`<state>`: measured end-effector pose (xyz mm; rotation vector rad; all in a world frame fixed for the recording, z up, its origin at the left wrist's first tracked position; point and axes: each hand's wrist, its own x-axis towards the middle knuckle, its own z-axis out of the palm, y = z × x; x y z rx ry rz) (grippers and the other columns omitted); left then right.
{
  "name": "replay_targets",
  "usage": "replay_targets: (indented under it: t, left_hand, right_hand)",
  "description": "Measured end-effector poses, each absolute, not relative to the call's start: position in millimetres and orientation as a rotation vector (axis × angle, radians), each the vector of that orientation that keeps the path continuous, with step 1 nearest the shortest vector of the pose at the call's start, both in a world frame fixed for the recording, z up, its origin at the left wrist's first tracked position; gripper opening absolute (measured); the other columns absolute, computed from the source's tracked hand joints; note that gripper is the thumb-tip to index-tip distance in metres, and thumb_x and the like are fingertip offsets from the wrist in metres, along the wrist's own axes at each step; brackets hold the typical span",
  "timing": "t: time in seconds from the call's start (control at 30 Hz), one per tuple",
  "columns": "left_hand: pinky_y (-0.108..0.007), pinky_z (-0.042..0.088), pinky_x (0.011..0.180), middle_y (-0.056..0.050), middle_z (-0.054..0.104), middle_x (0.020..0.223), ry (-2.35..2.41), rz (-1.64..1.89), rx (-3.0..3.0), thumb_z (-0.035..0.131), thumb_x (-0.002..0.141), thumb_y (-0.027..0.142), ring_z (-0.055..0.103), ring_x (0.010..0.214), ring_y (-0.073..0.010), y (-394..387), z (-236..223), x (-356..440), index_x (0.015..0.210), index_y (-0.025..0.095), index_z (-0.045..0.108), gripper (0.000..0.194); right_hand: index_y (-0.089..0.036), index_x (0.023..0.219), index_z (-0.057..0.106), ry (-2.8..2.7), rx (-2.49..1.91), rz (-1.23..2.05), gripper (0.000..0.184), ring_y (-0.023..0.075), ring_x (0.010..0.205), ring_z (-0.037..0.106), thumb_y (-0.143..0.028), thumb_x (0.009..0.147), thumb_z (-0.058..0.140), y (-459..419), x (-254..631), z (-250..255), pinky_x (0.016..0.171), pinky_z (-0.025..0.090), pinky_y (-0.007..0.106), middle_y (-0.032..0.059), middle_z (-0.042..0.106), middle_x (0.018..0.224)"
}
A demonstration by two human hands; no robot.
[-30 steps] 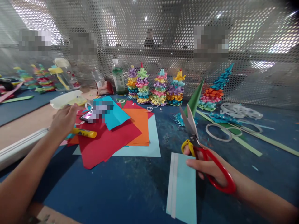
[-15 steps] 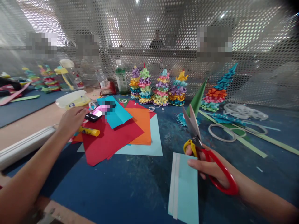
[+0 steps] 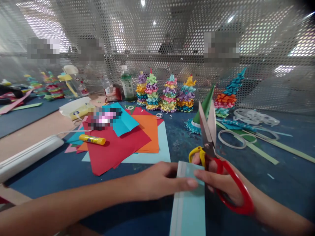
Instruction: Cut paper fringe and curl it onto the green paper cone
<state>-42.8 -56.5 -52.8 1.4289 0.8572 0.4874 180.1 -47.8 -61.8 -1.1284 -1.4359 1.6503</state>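
My right hand (image 3: 225, 182) has the scissors (image 3: 209, 144) hooked on its fingers, blades slightly parted and pointing up, one handle loop red and the other yellow. Its thumb also presses the top right of a folded light blue paper strip (image 3: 189, 206). From the left, my left hand (image 3: 162, 182) grips the same strip, thumb across the front and fingers hidden behind it. Beyond the scissors stands a green paper cone (image 3: 205, 109) with a blue fringe at its base, partly covered by the blades.
Coloured sheets, red (image 3: 118, 144) and orange (image 3: 147, 131) among them, lie left of centre with a yellow glue stick (image 3: 92, 139) and a phone (image 3: 104, 118). Fringed paper trees (image 3: 169, 93) and a green bottle (image 3: 127, 85) line the mesh. Tape loops (image 3: 231, 139) lie right.
My left hand has come away from the phone, moved right and closed on the light blue paper strip. The scissors have turned slightly more upright in my right hand.
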Motion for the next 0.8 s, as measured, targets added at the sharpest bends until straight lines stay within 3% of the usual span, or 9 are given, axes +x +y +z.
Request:
replay_targets:
  t: [0.07,0.2,0.3,0.4,0.47,0.6,0.8]
  left_hand:
    - [-0.028,0.050,0.077,-0.003,0.070,0.092,0.788,0.489,1.316,0.066,0.088,0.060,0.061,0.080,-0.0160,-62.4,-60.9,-21.7,0.106,0.018,0.074,0.047]
    - [-0.026,0.048,0.070,0.000,0.062,0.082,0.778,0.547,1.188,0.069,0.084,0.062,0.054,0.072,-0.0138,-58.0,-64.8,-21.3,0.097,0.018,0.073,0.046]
    - [-0.025,0.046,0.067,0.003,0.060,0.077,0.842,0.440,1.175,0.075,0.082,0.051,0.053,0.069,-0.0132,-50.7,-54.3,-32.6,0.089,0.018,0.071,0.034]
    - [-0.022,0.043,0.066,0.005,0.056,0.071,0.874,0.289,1.251,0.070,0.088,0.038,0.049,0.065,-0.0109,-46.0,-41.4,-38.4,0.077,0.018,0.069,0.023]
    - [-0.022,0.044,0.067,0.004,0.059,0.072,0.873,0.271,1.249,0.068,0.089,0.035,0.051,0.067,-0.0111,-44.6,-37.4,-38.8,0.081,0.018,0.071,0.019]
    - [-0.025,0.048,0.075,0.001,0.068,0.082,0.817,0.331,1.178,0.070,0.088,0.040,0.059,0.076,-0.0144,-43.2,-40.8,-36.4,0.093,0.019,0.075,0.022]
    - [-0.029,0.050,0.071,-0.003,0.075,0.084,0.872,0.411,1.110,0.072,0.084,0.054,0.065,0.073,-0.0172,-43.2,-52.1,-31.5,0.090,0.019,0.073,0.036]
  right_hand:
    - [-0.025,0.094,0.055,-1.457,-1.138,1.672,0.043,0.0110,0.055,0.056,-0.052,0.077,0.083,-50.8,179.4,-56.9,0.045,0.044,0.020,-0.0057,0.059,0.066]
    - [-0.023,0.087,0.056,-1.532,-1.125,1.611,0.040,0.0087,0.046,0.051,-0.055,0.079,0.079,-42.6,182.2,-50.3,0.045,0.045,0.023,-0.0058,0.058,0.064]
    - [-0.022,0.084,0.055,-1.574,-1.155,1.615,0.039,0.0081,0.045,0.050,-0.054,0.080,0.078,-35.1,184.4,-51.5,0.048,0.049,0.025,-0.0062,0.056,0.064]
    - [-0.023,0.091,0.054,-1.534,-1.109,1.703,0.038,0.0060,0.045,0.050,-0.052,0.083,0.077,-35.1,184.9,-57.6,0.050,0.051,0.025,-0.0060,0.060,0.074]
    - [-0.023,0.093,0.053,-1.510,-1.099,1.713,0.039,0.0049,0.044,0.050,-0.050,0.082,0.078,-37.5,183.8,-60.6,0.050,0.051,0.025,-0.0055,0.061,0.080]
    - [-0.022,0.088,0.053,-1.513,-1.171,1.638,0.042,0.0045,0.044,0.048,-0.050,0.077,0.082,-41.9,177.9,-57.9,0.046,0.047,0.023,-0.0053,0.060,0.078]
    - [-0.023,0.084,0.051,-1.486,-1.208,1.588,0.042,0.0066,0.043,0.050,-0.051,0.074,0.081,-46.6,170.3,-57.3,0.043,0.045,0.023,-0.0059,0.057,0.071]
